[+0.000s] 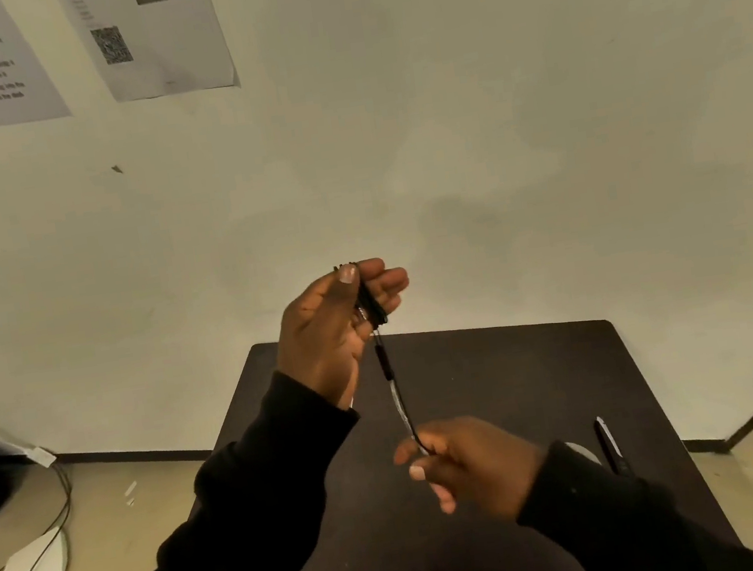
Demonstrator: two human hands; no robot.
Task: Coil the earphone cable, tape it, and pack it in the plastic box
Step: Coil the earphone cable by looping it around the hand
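Above one dark table (498, 374), two hands' grips closed on one earphone cable (390, 380): left hand (337, 329), right hand (467, 461).

- Dark brown, rectangular table top (500, 389) with rounded far corners, set against a pale wall, far edge toward 12 o'clock.
- Lying on it at about 3 o'clock, near the right edge: slim black pen-like tool (611, 446) with a pale tip, pointing toward 12 o'clock.
- Just beside that, at its 9 o'clock side: pale rounded object (582, 452), mostly hidden by a sleeve, too little showing to identify.
- Beige floor (122, 524) beyond the table at 9 o'clock, carrying a flat white sheet-like piece (35, 570), thin dark cables (63, 494) and two small white scraps (130, 493).
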